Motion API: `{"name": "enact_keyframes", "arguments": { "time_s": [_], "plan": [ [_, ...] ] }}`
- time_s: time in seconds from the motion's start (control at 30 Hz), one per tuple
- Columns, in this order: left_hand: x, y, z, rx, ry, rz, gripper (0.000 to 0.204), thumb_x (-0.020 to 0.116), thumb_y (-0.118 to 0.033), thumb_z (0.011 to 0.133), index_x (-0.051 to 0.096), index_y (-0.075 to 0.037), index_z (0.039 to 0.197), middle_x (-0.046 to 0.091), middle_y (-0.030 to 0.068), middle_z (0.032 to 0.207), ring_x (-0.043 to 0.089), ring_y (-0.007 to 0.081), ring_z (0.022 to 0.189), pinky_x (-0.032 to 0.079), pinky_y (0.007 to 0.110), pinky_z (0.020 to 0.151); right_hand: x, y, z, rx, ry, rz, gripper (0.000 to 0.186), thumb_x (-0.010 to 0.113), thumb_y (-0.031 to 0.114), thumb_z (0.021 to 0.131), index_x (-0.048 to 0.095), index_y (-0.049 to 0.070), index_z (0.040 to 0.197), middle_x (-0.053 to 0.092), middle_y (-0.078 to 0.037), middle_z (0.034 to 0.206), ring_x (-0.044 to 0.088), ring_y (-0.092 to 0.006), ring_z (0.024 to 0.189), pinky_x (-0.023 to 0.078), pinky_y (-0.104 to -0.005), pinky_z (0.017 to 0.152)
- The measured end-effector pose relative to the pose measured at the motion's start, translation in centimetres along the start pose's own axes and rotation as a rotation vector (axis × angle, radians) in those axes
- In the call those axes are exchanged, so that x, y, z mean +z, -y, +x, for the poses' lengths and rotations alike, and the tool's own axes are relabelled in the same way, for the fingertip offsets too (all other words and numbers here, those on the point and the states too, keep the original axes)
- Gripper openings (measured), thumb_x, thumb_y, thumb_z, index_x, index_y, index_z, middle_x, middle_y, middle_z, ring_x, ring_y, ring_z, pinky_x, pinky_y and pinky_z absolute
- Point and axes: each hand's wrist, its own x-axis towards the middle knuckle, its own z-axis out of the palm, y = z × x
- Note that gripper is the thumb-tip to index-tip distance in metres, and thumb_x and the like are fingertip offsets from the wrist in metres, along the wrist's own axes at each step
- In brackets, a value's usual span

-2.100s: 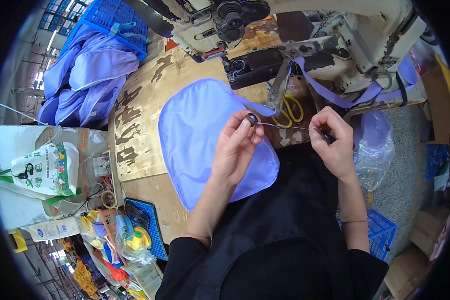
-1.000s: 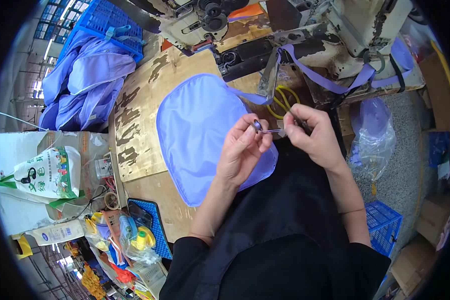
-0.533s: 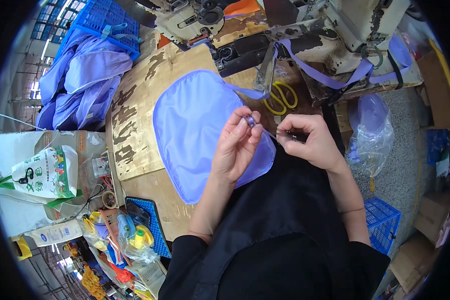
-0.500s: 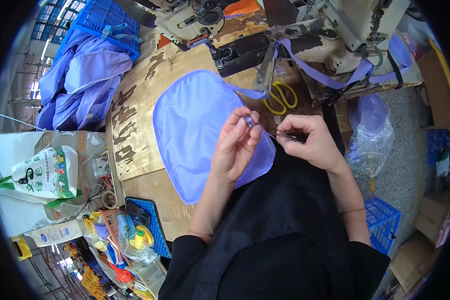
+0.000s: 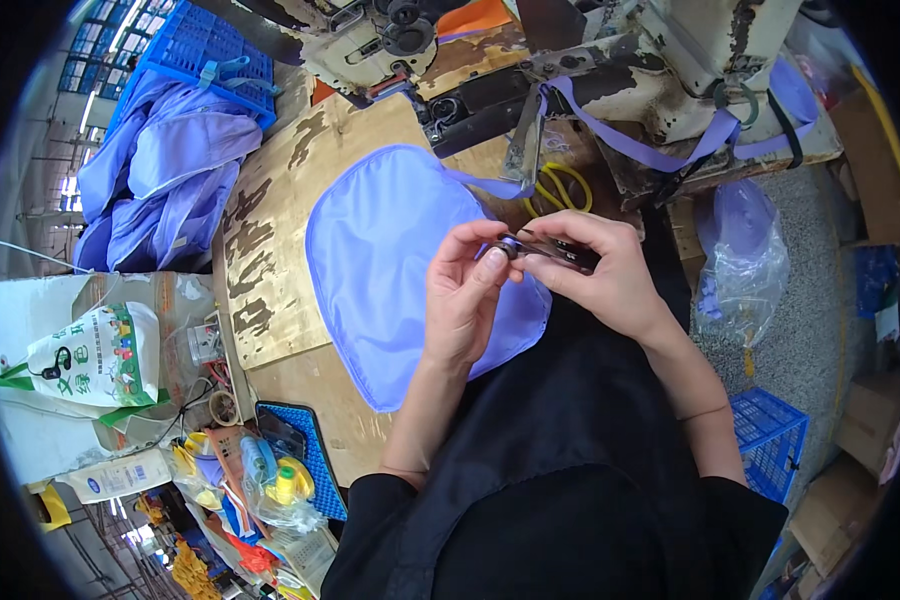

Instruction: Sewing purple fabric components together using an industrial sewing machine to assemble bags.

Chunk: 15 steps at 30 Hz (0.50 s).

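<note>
Above the right edge of a lilac fabric panel (image 5: 390,260), my two hands meet. My left hand (image 5: 465,290) pinches a small purple and dark piece (image 5: 510,244) between thumb and fingertips; it is too small to name surely. Dark metal thread snips (image 5: 560,254) lie in my right hand (image 5: 605,270), its thumb and fingers closed round them. Their tip reaches the piece in my left fingers. The panel has rounded corners and a bound rim, and lies flat on the wooden table. From its top right edge a lilac strap (image 5: 490,186) runs toward the sewing machine.
Yellow-handled scissors (image 5: 562,190) lie beyond my hands, beside the worn sewing machine (image 5: 610,95). Lilac pieces hang from a blue crate (image 5: 210,60) at the far left. A basket of supplies (image 5: 240,455) stands at the near left. A blue crate (image 5: 770,440) sits on the floor at right.
My right hand has moved left and turned, bringing the snips to the small piece in my left fingers. The fabric panel stays in place.
</note>
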Motion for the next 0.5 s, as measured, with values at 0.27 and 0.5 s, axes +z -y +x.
{"name": "enact_keyframes", "arguments": {
  "time_s": [0.27,0.5],
  "plan": [
    [0.79,-0.27,-0.30,0.033,-0.079,0.149,0.031,0.067,0.004,0.087,0.059,0.001,0.116,0.063,0.0104,0.100,0.061,0.0138,0.085,0.049,0.023,0.078,-0.39,0.04,-0.07,0.040,0.130,-0.131,0.014,0.065,0.002,0.079,0.067,-0.001,0.093,0.067,-0.004,0.082,0.054,-0.0113,0.068,0.044,-0.0234,0.064],
    [-0.02,0.06,-0.48,0.111,-0.124,0.269,0.028,0.070,0.005,0.083,0.061,0.001,0.110,0.064,0.0088,0.095,0.060,0.0123,0.083,0.049,0.022,0.077,0.33,-0.44,-0.12,0.099,0.009,-0.031,0.013,0.064,0.001,0.077,0.066,-0.001,0.089,0.064,-0.002,0.078,0.051,-0.0108,0.065,0.043,-0.0236,0.063]
  ]
}}
